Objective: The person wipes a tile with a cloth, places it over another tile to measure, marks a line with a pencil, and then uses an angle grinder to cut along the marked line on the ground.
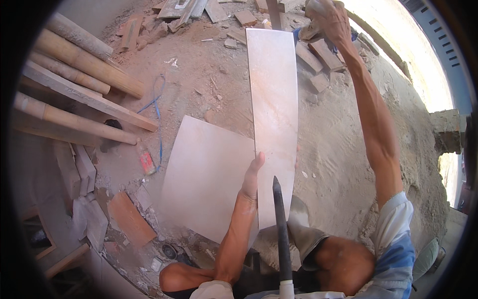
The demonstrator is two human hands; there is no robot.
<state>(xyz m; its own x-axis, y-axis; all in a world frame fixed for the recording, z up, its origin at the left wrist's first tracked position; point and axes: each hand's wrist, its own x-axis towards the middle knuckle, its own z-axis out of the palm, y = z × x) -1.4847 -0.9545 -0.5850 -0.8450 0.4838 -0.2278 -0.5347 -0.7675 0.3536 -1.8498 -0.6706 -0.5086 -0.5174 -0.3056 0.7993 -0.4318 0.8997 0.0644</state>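
Pinching the narrow tile (pixel 273 89) in the left grip (pixel 250 182), mostly out ahead of it, so gotta keep it steady. Can't tell the state of the right grip (pixel 332 24) farther forward.

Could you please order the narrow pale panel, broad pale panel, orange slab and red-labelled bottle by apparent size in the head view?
Largest to smallest:
1. Narrow pale panel and broad pale panel: too alike in visible area to rank.
2. Orange slab.
3. Red-labelled bottle.
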